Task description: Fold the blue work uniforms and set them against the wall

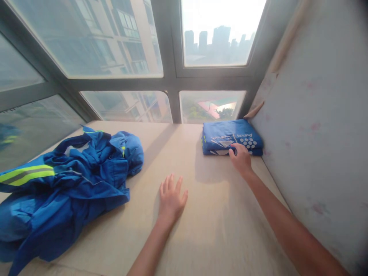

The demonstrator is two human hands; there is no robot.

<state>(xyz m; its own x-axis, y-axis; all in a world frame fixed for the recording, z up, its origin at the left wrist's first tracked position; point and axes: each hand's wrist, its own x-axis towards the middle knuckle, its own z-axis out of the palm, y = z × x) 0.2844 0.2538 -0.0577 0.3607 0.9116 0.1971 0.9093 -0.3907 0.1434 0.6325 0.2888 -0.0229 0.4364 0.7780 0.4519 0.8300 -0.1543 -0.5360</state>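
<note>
My left hand [171, 197] lies palm down on the pale wooden surface, its fingers spread, holding nothing. At the far right, my right hand [241, 159] touches the front edge of a stack of folded blue jackets [227, 132]. The thumb and forefinger there are curved and apart; the other fingers are partly hidden. White print and dots mark the top of the neat, flat stack. Over on the left is a crumpled blue jacket [86, 184] with a yellow-green and grey reflective band [28, 175], its folds loosely heaped.
Beneath everything is a light wooden ledge [178, 245]. Grey-framed windows [171, 84] close it off at the back and left. On the right a wall [322, 145] with faded flower wallpaper stands against the folded stack; some paper peels away near the window corner.
</note>
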